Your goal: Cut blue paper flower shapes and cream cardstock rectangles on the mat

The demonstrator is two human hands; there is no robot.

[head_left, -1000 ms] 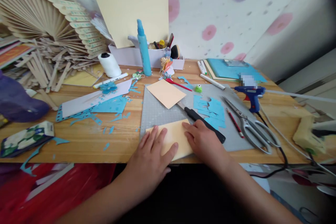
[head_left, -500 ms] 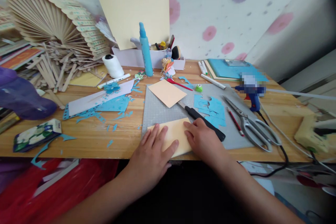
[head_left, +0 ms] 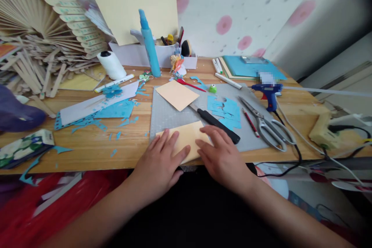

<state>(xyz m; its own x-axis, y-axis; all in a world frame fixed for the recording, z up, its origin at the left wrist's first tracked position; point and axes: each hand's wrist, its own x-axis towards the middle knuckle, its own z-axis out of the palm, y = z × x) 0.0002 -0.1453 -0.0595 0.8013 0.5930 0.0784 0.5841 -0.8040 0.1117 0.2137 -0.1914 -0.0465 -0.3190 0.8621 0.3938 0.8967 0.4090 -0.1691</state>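
Note:
A cream sheet of paper (head_left: pixel 188 133), which looks folded, lies at the front edge of the grey cutting mat (head_left: pixel 165 114). My left hand (head_left: pixel 162 159) rests on its left part, fingers spread and pressing flat. On its right part my right hand (head_left: pixel 222 153) touches down with fingers stretched and apart. Just beyond the hands, a black-handled craft knife (head_left: pixel 217 124) lies slanted, its blade partly under a second cream paper piece (head_left: pixel 178 95). Light-blue cut paper (head_left: pixel 225 112) sits right of the knife.
Large scissors (head_left: pixel 263 124) and a red pencil (head_left: pixel 250 122) lie on the mat's right side. A blue glue gun (head_left: pixel 269 95) with its cord stands further right. Blue scraps and a white paper strip (head_left: pixel 95 102) lie left. A blue bottle (head_left: pixel 150 48) stands at the back.
My right hand's fingers have spread and shifted on the paper. The left hand stays flat on it. The camera view has tilted and shifted slightly, moving the whole scene up and left.

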